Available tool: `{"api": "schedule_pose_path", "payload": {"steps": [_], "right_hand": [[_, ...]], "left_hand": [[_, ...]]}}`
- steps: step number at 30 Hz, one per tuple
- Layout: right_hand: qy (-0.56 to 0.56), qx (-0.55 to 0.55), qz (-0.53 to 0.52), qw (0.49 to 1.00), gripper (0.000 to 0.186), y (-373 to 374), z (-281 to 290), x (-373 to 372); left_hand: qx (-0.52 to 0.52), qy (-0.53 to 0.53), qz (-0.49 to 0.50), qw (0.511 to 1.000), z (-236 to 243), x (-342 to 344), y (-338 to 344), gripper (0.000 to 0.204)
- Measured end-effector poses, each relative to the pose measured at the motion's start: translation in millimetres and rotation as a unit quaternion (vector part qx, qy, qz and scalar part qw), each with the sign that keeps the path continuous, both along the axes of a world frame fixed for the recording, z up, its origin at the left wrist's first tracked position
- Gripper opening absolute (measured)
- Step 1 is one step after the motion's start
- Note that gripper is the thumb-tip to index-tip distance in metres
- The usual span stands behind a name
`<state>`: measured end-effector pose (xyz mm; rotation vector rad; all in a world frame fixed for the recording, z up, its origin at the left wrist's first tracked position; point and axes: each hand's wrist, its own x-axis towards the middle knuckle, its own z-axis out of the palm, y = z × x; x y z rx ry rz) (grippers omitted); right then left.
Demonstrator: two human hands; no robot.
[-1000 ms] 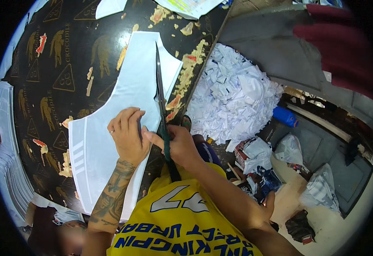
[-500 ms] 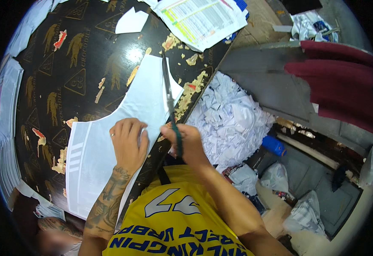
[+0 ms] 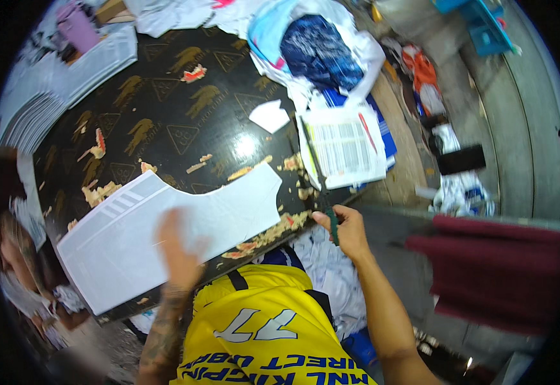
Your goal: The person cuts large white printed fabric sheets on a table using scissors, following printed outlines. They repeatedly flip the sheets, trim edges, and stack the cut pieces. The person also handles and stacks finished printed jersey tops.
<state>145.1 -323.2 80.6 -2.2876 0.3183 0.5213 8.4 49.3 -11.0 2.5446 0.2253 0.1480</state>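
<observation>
A white cut panel (image 3: pixel 235 212) with pale grey stripes near one end lies flat on the dark table (image 3: pixel 164 102). Over its front part is my left hand (image 3: pixel 180 247), smeared by motion, so I cannot make out its fingers or whether it touches the panel. Beyond the panel's right end, my right hand (image 3: pixel 350 231) is closed around the green handles of a pair of scissors (image 3: pixel 332 224). Their dark blades point away from me, across the left side of some printed sheets (image 3: pixel 344 147).
A small white offcut (image 3: pixel 270 117) lies near the sheets. Bundled white and blue cloth (image 3: pixel 321 51) sits behind them. Stacked white panels (image 3: pixel 33 122) line the far left, where another person's arm (image 3: pixel 20 250) shows. White scraps (image 3: pixel 334 276) fill the space below the table's right edge.
The view has swung, showing more of the table's far side. The scissors have left the panel's edge and moved right with my right hand. My left hand, earlier flat on the panel, is now moving.
</observation>
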Motion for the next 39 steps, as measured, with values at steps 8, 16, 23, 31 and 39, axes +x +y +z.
{"api": "schedule_pose_path", "payload": {"steps": [8,16,23,31,39], "right_hand": [[-0.195,-0.036,0.154,0.968,0.036,88,-69,172],[-0.206,-0.092,0.256,0.940,0.027,94,-75,168],[0.127,-0.103,0.381,0.910,0.047,-117,68,63],[0.162,-0.076,0.398,0.900,0.062,-152,38,32],[0.301,0.019,0.414,0.859,0.065,-161,2,53]], "left_hand": [[0.154,0.306,0.519,0.783,-99,-170,208,0.116],[0.154,0.043,0.474,0.866,-19,-51,131,0.089],[-0.057,-0.058,-0.046,0.996,-5,53,-119,0.023],[0.058,-0.045,-0.104,0.992,-5,84,-129,0.019],[0.030,-0.118,0.026,0.992,-19,74,-150,0.013]]}}
